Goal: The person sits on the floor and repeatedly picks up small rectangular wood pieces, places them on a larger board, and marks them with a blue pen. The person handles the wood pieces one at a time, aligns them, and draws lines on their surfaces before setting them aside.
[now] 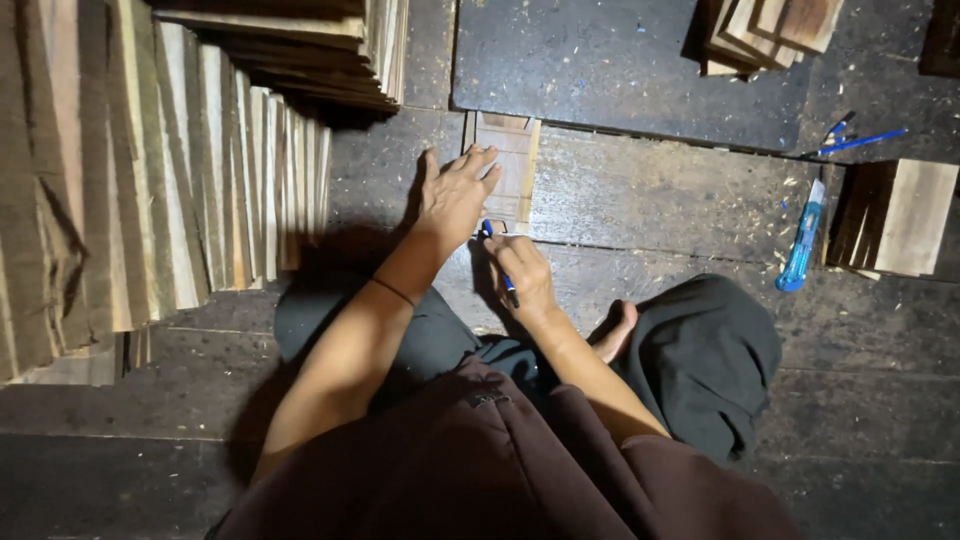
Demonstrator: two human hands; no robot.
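Person is sitting cross-legged on a dark plank floor (650, 200), dusted with shavings; camera is looking straight down.

Left hand (455, 195) is lying flat, fingers released and spread, pressing on a small pale wood piece (515, 165) lying at 12 o'clock from the lap. A thin dark band is circling the left wrist.

Right hand (520, 272) is sitting just at 5 o'clock of the left hand, fingers clenched around a blue pen (498, 258). The pen tip is resting at the near edge of the wood piece; whether it is touching the wood, cannot tell.

A bare foot (618, 332) is showing at 4 o'clock of the right hand, tucked between the dark trouser legs.

Surroundings:
- Long row of thin wood slats (150, 180) is standing on edge at 9 o'clock, running up to 11 o'clock.
- Dark flat board (620, 65) is lying at 12 to 1 o'clock, just beyond the wood piece.
- Small stack of wood pieces (770, 30) is sitting on that board's far corner, at 1 o'clock.
- Another stack of wood pieces (900, 215) is resting at 3 o'clock.
- Blue utility knife (803, 240) is lying just beside that stack.
- Spare blue pens (855, 140) are lying at 2 o'clock, well apart from the hands.
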